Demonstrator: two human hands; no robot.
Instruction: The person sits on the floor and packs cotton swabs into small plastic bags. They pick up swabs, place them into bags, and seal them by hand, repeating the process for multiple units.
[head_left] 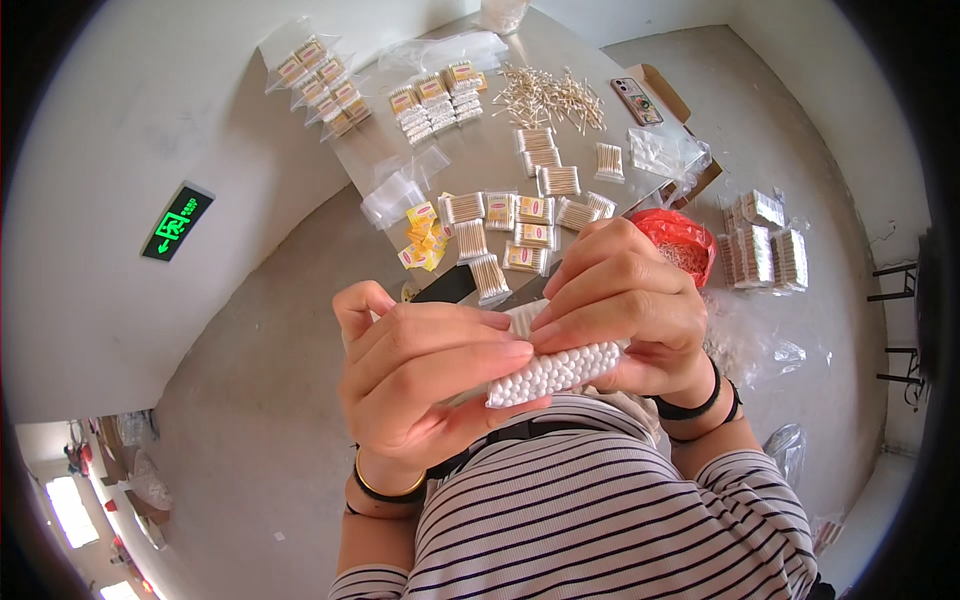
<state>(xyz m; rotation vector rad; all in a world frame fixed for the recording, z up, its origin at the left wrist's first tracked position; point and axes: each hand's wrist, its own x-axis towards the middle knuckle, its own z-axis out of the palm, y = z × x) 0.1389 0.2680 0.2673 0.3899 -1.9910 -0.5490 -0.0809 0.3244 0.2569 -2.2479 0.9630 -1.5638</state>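
Note:
Close to my body, a clear-wrapped bundle of cotton swabs is held between both hands, its white tips facing me. My left hand grips the left end, thumb below and fingers over the top. On the right end, my right hand has its thumb beneath and its fingertips pressed on the wrapper's upper side. Beyond my hands, several flat packs of swabs lie on the metal table, some with a yellow label card inside. A small pile of loose yellow cards is left of them.
Loose swabs are heaped at the table's far side, near stacked packs and a phone. A red plastic bag sits by my right hand. Bundled packs rest on the floor to the right; empty clear bags lie left.

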